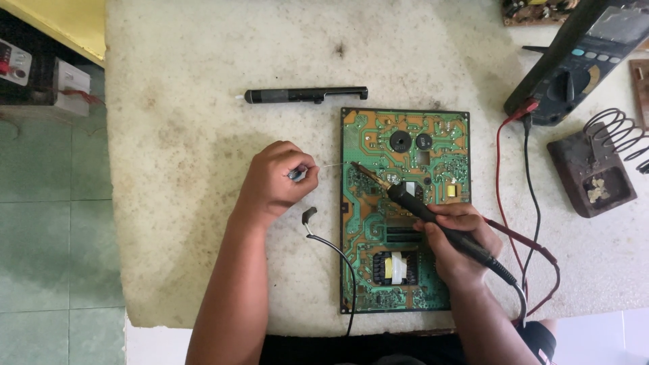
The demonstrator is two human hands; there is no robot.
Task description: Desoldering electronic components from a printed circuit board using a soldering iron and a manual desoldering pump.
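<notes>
Here the person is soldering on a green circuit board (404,209) lying flat on a stained white worktop (203,135). The right hand (460,240) is closing fully around the black handle of a soldering iron (419,206), gripping it like a pen, and the iron is slanting up and left so that its tip is meeting the board near the upper left corner. The left hand (277,179) is resting on the worktop just left of the board, its fingers curling shut and pinching what looks like a thin solder wire (331,165), though the strand is too fine to make out surely; it is running right towards the iron's tip. To do this joint well, the tip should probably be heating the pad first, with the wire feeding into the joint rather than onto the iron, and both wrists staying braced. A black pen-shaped tool (304,95) is lying above the board, well apart from both hands. A loose black cable end (309,216) is lying between the left hand and the board. A meter (574,64) and a rusty iron stand (595,169) are sitting at the right.
</notes>
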